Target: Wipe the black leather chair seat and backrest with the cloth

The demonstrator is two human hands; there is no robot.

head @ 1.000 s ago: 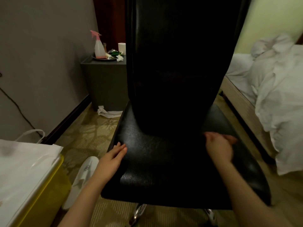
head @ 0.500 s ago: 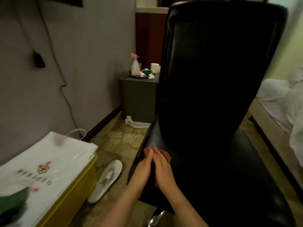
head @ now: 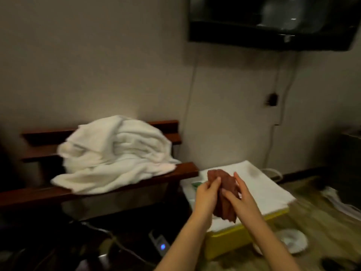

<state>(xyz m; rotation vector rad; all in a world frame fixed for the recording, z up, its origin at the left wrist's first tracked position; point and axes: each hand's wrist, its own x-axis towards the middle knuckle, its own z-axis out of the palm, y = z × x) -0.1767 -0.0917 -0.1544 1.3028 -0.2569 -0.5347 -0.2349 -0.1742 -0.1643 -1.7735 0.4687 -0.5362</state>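
A reddish-brown cloth (head: 224, 184) hangs bunched between my two hands, in the air above a white bag. My left hand (head: 207, 194) grips its left side with the fingers curled round it. My right hand (head: 239, 198) holds the cloth's right side, fingers fairly straight against it with the thumb underneath. The black leather chair is out of view.
A white paper bag (head: 267, 192) lies on a yellow box (head: 234, 239) under my hands. At left a wooden slatted bench (head: 185, 169) carries a heap of white towels (head: 117, 153). A power strip (head: 159, 244) and cables lie on the floor. A wall-mounted TV (head: 273, 22) hangs above. A white slipper (head: 293, 241) lies at right.
The view has swung left, away from the chair, toward the bench and the bag. Both hands lifted the cloth off the seat edge and now hold it in the air.
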